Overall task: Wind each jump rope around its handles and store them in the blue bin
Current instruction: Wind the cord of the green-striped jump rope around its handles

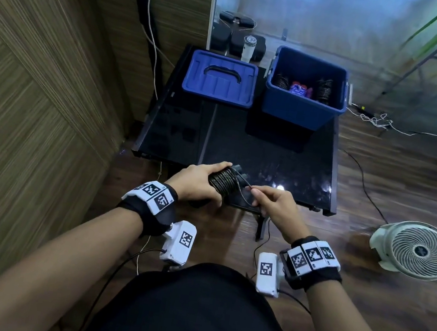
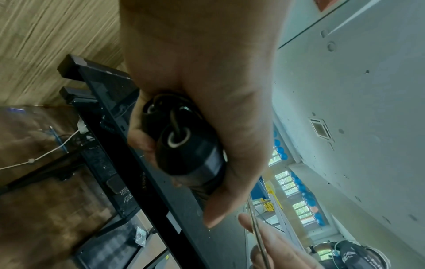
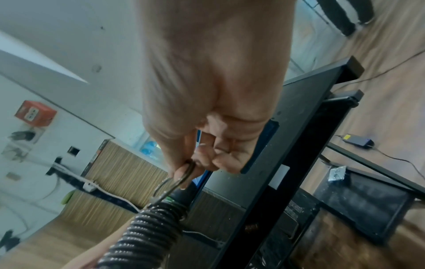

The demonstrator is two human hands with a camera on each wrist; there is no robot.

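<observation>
The left hand (image 1: 197,180) is wrapped around a nearly finished bundle, the jump rope (image 1: 222,180) coiled in tight turns around its 2 black handles (image 2: 184,142), which sit side by side in the palm with their ends facing the left wrist camera. The bundle hangs over the near edge of the black table (image 1: 244,140), not resting on it. The right hand (image 1: 274,202) pinches the last free loop of cord (image 1: 247,195) between thumb and fingertips, just to the right of the coil, with the other fingers curled in (the right wrist view shows the thin cord running from that pinch down to the wound turns). The step in hand looks like the finish of the winding: only a short loop is left loose. The next move likely calls for passing that loop around or under the last turns so it stays put, while the left hand holds the coil firm so the turns do not slip off the handles. After that the bundle has to travel to the blue bin (image 1: 337,78) at the far right of the table, which stands open with several wound ropes (image 1: 298,88) already inside; its blue lid (image 1: 219,82) lies to its left.
</observation>
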